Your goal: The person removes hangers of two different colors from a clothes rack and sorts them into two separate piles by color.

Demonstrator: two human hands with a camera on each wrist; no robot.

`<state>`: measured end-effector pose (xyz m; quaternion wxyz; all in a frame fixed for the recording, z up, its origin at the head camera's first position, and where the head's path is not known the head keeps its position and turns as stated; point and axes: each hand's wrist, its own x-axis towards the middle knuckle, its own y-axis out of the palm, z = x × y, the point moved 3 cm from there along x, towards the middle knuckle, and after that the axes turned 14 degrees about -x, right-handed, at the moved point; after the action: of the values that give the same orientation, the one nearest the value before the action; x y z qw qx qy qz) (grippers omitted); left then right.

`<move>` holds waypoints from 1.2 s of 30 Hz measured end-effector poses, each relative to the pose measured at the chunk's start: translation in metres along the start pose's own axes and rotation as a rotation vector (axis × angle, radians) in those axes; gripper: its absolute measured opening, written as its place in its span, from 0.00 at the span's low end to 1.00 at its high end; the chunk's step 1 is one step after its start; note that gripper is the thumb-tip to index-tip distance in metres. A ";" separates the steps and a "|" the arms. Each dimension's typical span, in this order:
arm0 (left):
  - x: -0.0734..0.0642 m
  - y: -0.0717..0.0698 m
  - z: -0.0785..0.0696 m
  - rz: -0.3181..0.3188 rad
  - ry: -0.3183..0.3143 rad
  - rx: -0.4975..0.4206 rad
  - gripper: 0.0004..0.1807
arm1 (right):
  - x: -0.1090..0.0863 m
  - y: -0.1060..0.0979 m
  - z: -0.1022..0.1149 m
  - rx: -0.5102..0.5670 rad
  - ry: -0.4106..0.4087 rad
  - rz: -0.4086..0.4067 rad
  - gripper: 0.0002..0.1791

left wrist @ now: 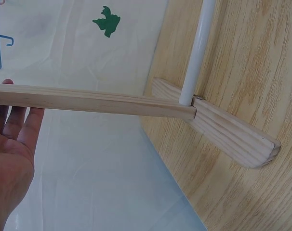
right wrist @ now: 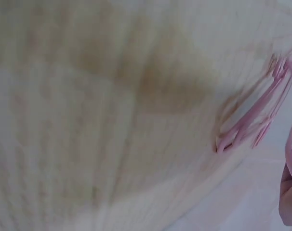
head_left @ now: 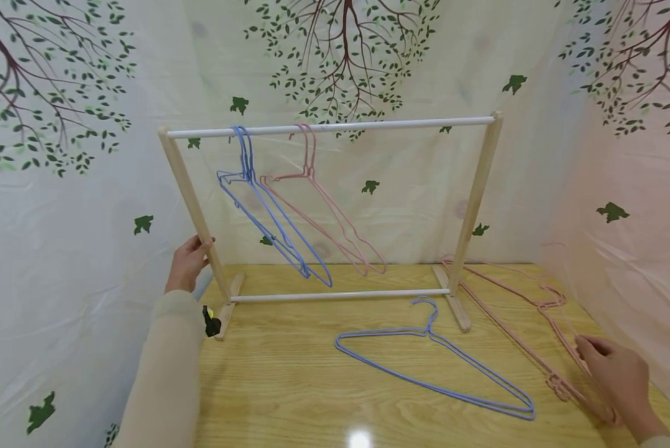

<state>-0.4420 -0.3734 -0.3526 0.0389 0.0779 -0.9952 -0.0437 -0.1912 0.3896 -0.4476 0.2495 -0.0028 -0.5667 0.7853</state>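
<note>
Left forearm: long left sleeve (head_left: 163, 379), pale cream, plain, loosely cut, soft folds; ends at the wrist in a cuff (head_left: 179, 302) of like tone. Small black fitting (head_left: 211, 323) with a yellow patch shows at the sleeve's inner edge; attachment to it cannot be told. Left hand (head_left: 188, 264) bare. Right hand (head_left: 616, 371) bare to the wrist; of the right sleeve (head_left: 660, 442), only a pale cream edge visible.

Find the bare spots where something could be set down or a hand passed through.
Bare table lies front left, between the left sleeve, the rack's lower bar and the lying blue hangers. A hand could probably pass between the hanging pink hangers and the right post. Crowded: the table's right side, where loose pink hangers lie near the right hand.
</note>
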 end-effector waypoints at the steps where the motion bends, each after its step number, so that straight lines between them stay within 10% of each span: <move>1: -0.001 0.000 -0.001 -0.001 -0.003 -0.001 0.28 | 0.002 -0.001 -0.001 -0.014 0.008 0.001 0.26; 17: -0.023 -0.002 -0.007 0.010 -0.004 0.014 0.29 | 0.003 -0.007 -0.018 -0.094 0.121 0.098 0.27; 36: -0.044 -0.007 -0.014 -0.005 -0.020 0.020 0.29 | 0.000 -0.020 0.055 0.121 0.084 -0.163 0.19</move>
<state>-0.3965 -0.3741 -0.3422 0.0278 0.0806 -0.9958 -0.0344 -0.1992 0.3456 -0.4105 0.3357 0.0254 -0.5057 0.7943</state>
